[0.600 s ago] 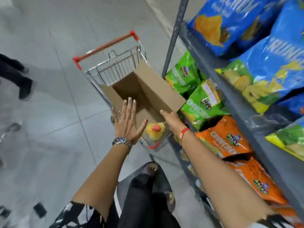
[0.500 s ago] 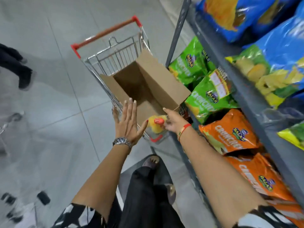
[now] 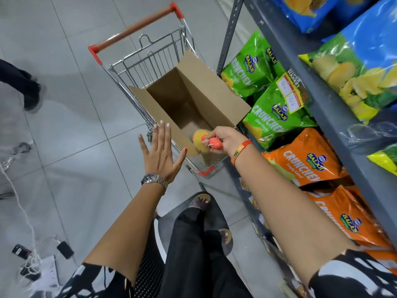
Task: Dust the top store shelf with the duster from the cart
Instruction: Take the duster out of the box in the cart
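The duster (image 3: 200,137) has a fluffy yellow head and an orange-red handle, and it lies at the near end of the wire shopping cart (image 3: 150,59). My right hand (image 3: 223,139) is shut around its handle. My left hand (image 3: 163,155) hovers flat with fingers spread, just left of the cart's near corner, holding nothing. An open cardboard box (image 3: 212,93) fills most of the cart behind the duster. The top shelf is out of view.
A grey metal shelf unit (image 3: 300,78) runs along the right, stacked with green, orange and blue snack bags. Another person's legs (image 3: 23,87) stand at the far left. Cables and small devices (image 3: 43,252) lie on the tiled floor at lower left. My feet are on a dark plastic stool.
My right hand has moved from the box flap down onto the duster's handle and closed on it. My left hand stays spread in nearly the same spot.
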`<state>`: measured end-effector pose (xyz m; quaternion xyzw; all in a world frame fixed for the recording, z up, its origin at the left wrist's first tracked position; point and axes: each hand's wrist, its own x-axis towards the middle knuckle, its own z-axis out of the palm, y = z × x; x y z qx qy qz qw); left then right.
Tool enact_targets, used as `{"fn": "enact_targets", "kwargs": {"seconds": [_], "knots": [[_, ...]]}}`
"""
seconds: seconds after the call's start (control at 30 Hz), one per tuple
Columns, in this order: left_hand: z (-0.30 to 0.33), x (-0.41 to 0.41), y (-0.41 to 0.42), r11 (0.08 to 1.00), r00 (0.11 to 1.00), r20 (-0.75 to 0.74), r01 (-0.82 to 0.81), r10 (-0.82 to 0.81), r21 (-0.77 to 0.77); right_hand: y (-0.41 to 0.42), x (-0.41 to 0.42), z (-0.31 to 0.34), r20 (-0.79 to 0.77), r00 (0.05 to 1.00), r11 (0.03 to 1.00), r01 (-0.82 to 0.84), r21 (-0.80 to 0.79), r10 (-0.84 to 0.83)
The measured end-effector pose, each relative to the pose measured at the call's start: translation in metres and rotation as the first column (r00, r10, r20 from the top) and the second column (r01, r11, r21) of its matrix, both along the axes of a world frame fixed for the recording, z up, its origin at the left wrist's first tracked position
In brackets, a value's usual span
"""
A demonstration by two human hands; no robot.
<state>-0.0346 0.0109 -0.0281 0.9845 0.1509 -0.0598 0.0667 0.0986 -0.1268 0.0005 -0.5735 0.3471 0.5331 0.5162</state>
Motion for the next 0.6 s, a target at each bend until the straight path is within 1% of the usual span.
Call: {"fn": "enact_targets", "kwargs": {"seconds": [0.03, 0.1, 0.2, 0.3, 0.37, 0.43, 0.5, 0.6], "knots": [[0.006, 0.001, 0.000, 1.000, 1.000, 0.011, 0.000, 0.000, 0.005, -0.004, 0.004, 0.011, 0.014, 0.999, 0.999, -0.038, 0.007, 0.038], [0.019, 0.005, -0.001, 1.000, 0.999, 0.043, 0.006, -0.006, 0.006, -0.012, 0.012, 0.036, 0.043, 0.997, 0.995, -0.065, 0.077, 0.062], [0.039, 0.013, -0.008, 0.999, 0.995, 0.101, 0.004, 0.000, -0.038, -0.020, 0.016, 0.083, 0.082, 0.995, 0.978, -0.065, 0.198, 0.049], [0.065, 0.023, -0.019, 0.998, 0.987, 0.159, 0.020, -0.010, -0.057, -0.028, 0.013, 0.142, 0.163, 0.987, 0.951, -0.062, 0.302, 0.012], [0.085, 0.032, -0.026, 0.997, 0.978, 0.206, 0.044, -0.028, -0.071, -0.035, 0.005, 0.184, 0.237, 0.971, 0.933, -0.095, 0.348, 0.010], [0.108, 0.042, -0.034, 0.992, 0.966, 0.256, 0.072, -0.044, -0.101, -0.043, -0.007, 0.226, 0.326, 0.945, 0.913, -0.138, 0.384, 0.006], [0.133, 0.053, -0.043, 0.991, 0.950, 0.305, 0.098, -0.066, -0.092, -0.054, -0.024, 0.268, 0.428, 0.904, 0.897, -0.177, 0.405, -0.015], [0.176, 0.078, -0.062, 0.986, 0.913, 0.398, 0.137, -0.090, -0.091, -0.079, -0.055, 0.332, 0.585, 0.809, 0.876, -0.241, 0.417, -0.056]]}}
